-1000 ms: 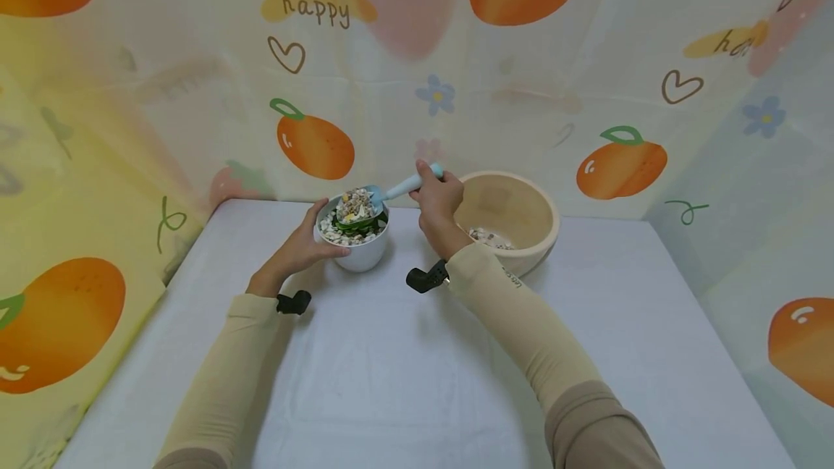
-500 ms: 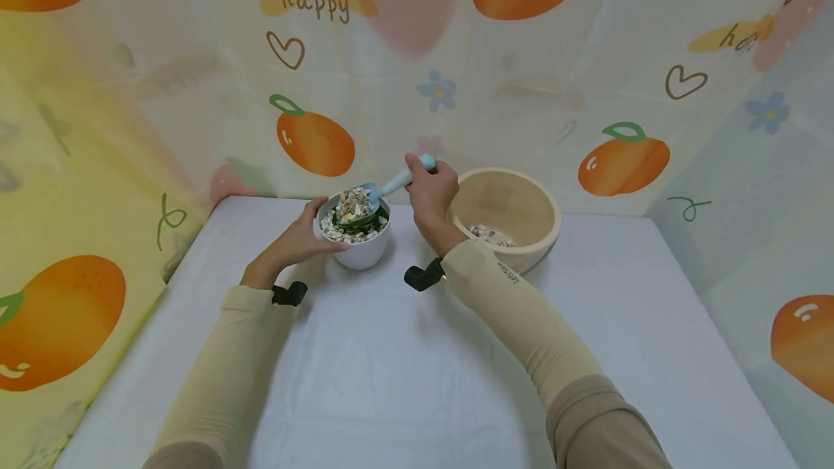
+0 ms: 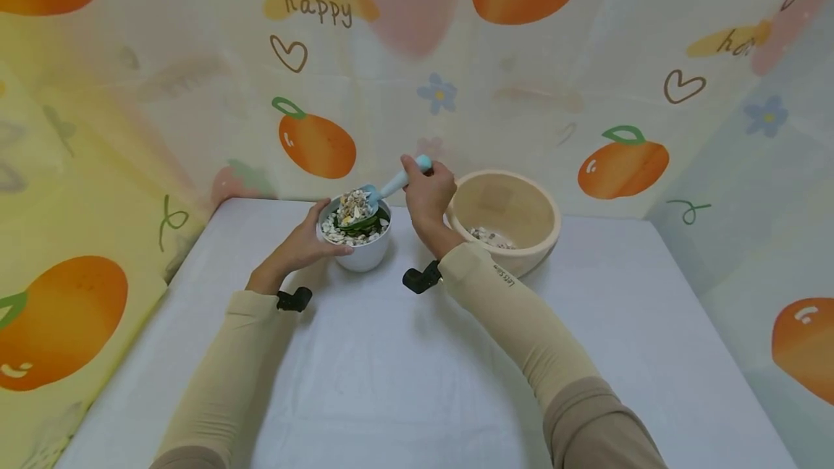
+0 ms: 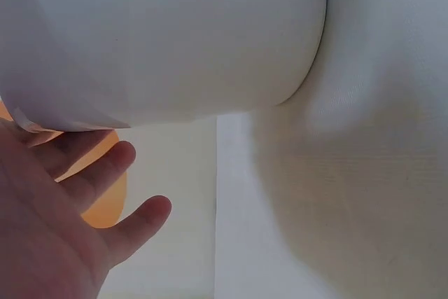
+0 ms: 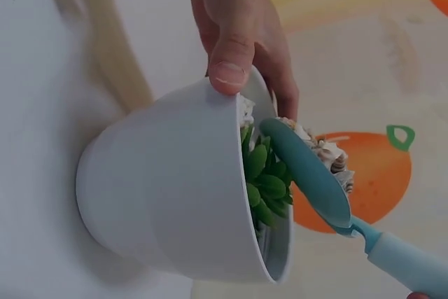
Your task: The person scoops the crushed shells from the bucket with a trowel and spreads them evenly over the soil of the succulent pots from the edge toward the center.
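My left hand (image 3: 302,241) holds a white flowerpot (image 3: 365,258) at its rim, the thumb on the near side. The pot stands upright on the table. Inside it are a green succulent (image 5: 266,183) and pale pebbles. My right hand (image 3: 430,195) grips the handle of a light-blue garden scoop (image 5: 311,173). Heaped with pebbles and bits of shell (image 3: 354,205), the scoop's blade hangs over the plant at the pot's mouth. In the left wrist view, the lower fingers (image 4: 98,176) are spread, apart from the pot's wall.
Right of the pot stands a large beige bowl (image 3: 508,197) with some pebbles (image 3: 490,238) at its bottom. A white cloth (image 3: 365,382) covers the table. Printed curtains (image 3: 391,93) hang behind and at both sides.
My right hand has shifted slightly left, and the scoop's handle has swung a little steeper. The load still lies on the blade. The left hand and the pot stay in place.
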Demonstrator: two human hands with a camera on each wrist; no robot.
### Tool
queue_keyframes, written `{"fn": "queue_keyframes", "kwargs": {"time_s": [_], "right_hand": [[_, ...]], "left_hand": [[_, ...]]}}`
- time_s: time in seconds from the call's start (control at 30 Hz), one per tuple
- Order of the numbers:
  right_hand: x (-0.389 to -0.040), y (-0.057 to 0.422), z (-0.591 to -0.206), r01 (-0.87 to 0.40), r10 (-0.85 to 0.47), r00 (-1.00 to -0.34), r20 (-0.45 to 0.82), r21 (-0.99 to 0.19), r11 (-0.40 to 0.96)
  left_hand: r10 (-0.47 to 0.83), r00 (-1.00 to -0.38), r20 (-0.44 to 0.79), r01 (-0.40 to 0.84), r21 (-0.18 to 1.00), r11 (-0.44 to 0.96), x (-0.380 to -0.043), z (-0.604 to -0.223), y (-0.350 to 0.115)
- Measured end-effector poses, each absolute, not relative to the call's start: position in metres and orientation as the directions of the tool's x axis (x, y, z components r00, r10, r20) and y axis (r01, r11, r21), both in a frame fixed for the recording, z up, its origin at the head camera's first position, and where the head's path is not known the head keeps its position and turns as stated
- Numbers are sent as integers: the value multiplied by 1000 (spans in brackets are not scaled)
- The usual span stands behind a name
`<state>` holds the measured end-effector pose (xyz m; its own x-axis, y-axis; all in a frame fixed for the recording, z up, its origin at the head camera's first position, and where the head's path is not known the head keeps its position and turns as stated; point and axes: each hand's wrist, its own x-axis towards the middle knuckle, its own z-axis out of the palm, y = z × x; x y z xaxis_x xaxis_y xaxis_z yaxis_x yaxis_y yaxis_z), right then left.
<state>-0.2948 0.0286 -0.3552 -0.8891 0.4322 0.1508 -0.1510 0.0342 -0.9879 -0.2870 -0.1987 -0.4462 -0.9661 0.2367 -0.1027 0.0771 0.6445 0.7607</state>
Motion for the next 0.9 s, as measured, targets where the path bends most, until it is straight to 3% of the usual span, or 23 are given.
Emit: {"fn": "queue_keyframes", "kwargs": {"time_s": [0.33, 0.63, 0.9], "right_hand": [[-293, 32, -363, -167, 415, -892, 176, -984, 59], [-296, 36, -365, -96, 473, -878, 72, -995, -27], [-296, 33, -366, -72, 465, -883, 55, -997, -18]], "left_hand": [[223, -970, -97, 68, 773, 631, -285, -448, -194], [210, -976, -66, 79, 787, 612, -278, -448, -193], [246, -965, -92, 79, 793, 605, -281, -446, -199]]}}
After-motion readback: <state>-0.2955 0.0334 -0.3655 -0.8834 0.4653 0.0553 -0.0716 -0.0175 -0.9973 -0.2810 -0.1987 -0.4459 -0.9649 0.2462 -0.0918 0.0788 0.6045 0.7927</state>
